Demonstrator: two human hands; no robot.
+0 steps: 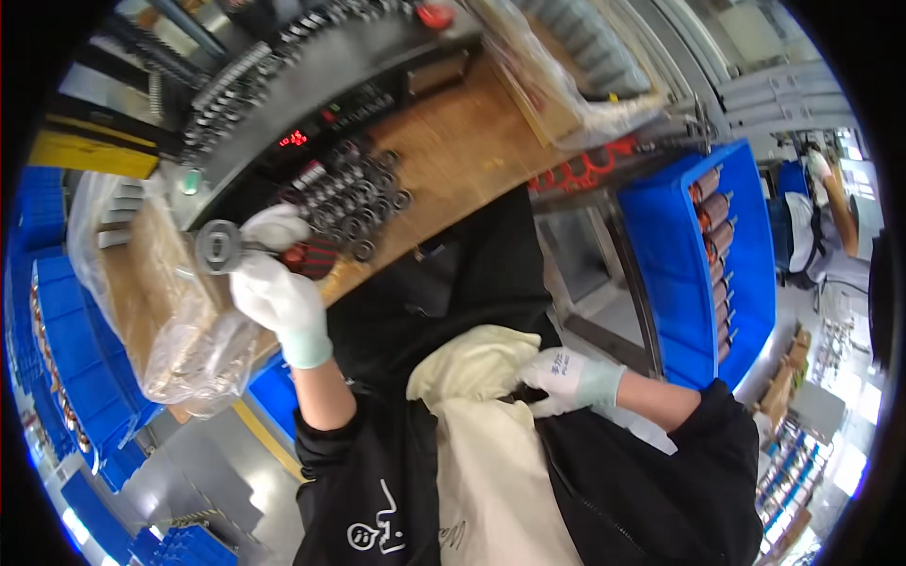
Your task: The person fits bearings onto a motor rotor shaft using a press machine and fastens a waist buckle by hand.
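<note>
A: So, what is the left hand (278,297) doing?

B: Gloved in white, it is raised at the left, closed on a grey metal disc part (218,246) with a hole in its middle, held up over the near edge of the wooden bench (472,141).

A: How would that part handle?

B: Stiff and fairly heavy for its size, I judge, and smooth, so it may slip in a glove. Pinching it by the rim or the stub behind it looks safest.

A: And the right hand (563,379)?

B: Low, near the body, fingers closed on a cream cloth bag (486,443) that hangs against the dark jacket; soft and light.

A: The surroundings?

B: Dark metal rings (363,193) lie heaped on the bench, beside a machine panel with a red display (293,139). Plastic-wrapped cartons (170,311) sit left, and a blue crate (755,255) of copper-wound rotors (713,212) stands right, in a workshop.
</note>
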